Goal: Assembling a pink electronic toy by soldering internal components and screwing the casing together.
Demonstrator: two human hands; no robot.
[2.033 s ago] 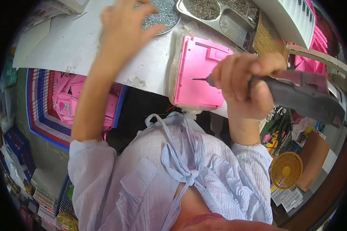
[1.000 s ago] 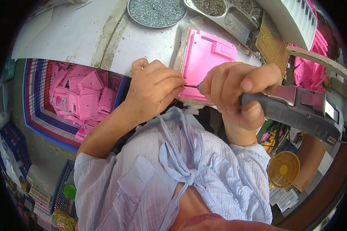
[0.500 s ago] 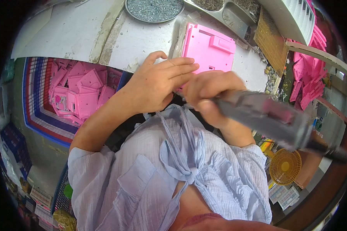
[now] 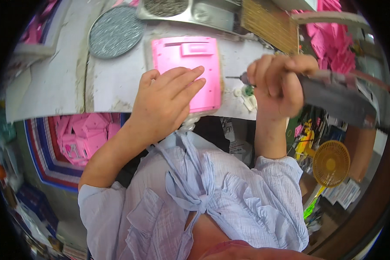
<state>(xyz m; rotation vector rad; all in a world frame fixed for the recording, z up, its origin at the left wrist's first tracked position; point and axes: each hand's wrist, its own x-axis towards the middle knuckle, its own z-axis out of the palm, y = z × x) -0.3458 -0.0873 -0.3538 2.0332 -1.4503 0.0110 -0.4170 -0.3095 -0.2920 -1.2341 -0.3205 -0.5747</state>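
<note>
A pink plastic casing [image 4: 207, 89] lies on the white worktop, its flat face with small holes and a raised block upward. Across its left part rests my left hand [image 4: 162, 97], fingers stretched out flat and thumb apart. To the right of the casing, my right hand [image 4: 278, 82] is wrapped around a dark electric screwdriver [image 4: 340, 96], slightly blurred. The screwdriver is held sideways. Its thin bit points left at the casing's right edge, apart from it. Part of the casing is hidden under my left fingers.
A round tray of small screws [image 4: 116, 32] and a metal compartment tray [image 4: 212, 17] stand at the back. Small white and green parts [image 4: 248, 99] lie right of the casing. Below left, a striped bag [image 4: 39, 154] holds pink pieces. A yellow fan [image 4: 330, 163] is at right.
My right hand has moved from the casing's near edge to its right side with the screwdriver, whose bit now shows. My left hand stays on the casing. The whole view has shifted.
</note>
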